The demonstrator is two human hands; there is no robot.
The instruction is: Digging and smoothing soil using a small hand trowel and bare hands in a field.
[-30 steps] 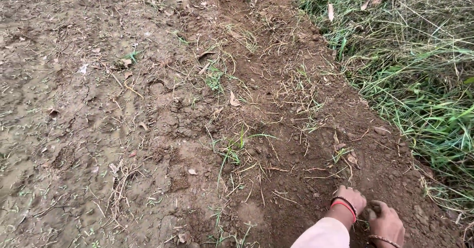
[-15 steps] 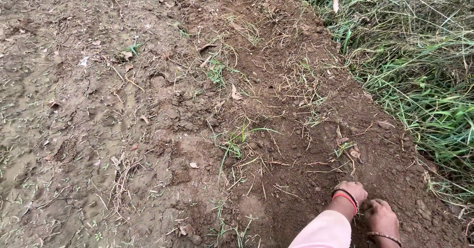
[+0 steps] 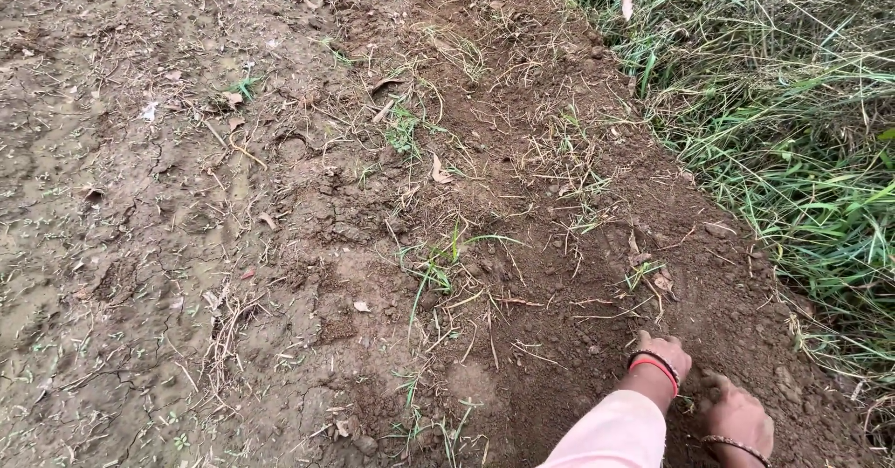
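My left hand (image 3: 664, 356), with red and dark bangles on the wrist and a pale pink sleeve (image 3: 611, 431) behind it, presses knuckles-up into loose brown soil (image 3: 559, 337) at the bottom right. My right hand (image 3: 736, 417), wearing a thin bangle, rests just right of it and closer to me, also down in the dirt. The fingertips of both hands are buried or turned away, so I cannot see whether they hold anything.
A band of darker, freshly worked earth (image 3: 522, 132) runs away from the hands. Packed, cracked ground (image 3: 140, 244) with dry stalks and small weeds (image 3: 433, 268) lies to the left. Long green grass (image 3: 802, 132) borders the right side.
The view has dipped slightly, so the ground sits a little higher in the picture. Both hands stay in the same patch of soil, the left one nudged a little forward.
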